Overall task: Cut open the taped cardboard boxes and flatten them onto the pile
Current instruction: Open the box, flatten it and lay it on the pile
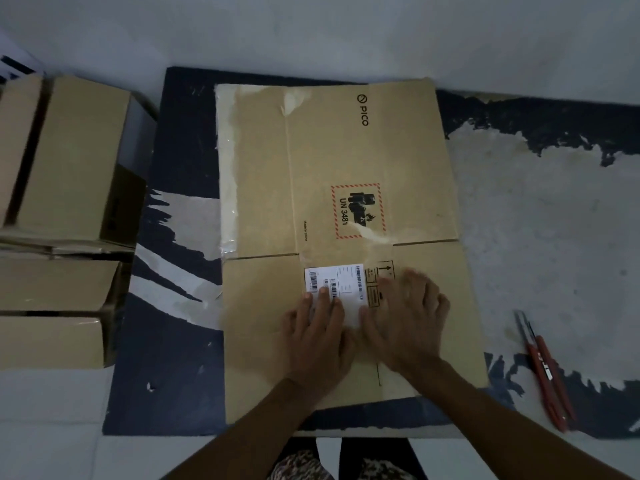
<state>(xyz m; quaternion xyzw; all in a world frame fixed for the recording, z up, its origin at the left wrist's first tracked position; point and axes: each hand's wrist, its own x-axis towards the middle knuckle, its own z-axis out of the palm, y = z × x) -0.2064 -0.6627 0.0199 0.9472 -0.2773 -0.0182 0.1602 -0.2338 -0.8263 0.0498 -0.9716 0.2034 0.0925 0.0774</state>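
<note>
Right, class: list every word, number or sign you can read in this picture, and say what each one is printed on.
"PICO", with a round logo: flattened cardboard box, far end.
"UN 3481": red-hatched battery warning mark on the box.
"Made in China": small print on the box.
White shipping label: barcodes, text too small to read.
Handling symbols: an up arrow; the rest is blurred.
Red cutters: marking unreadable.

Dark worn mat (180,161) under flattened box (346,161), red cutter (547,372), boxes (65,161).
</note>
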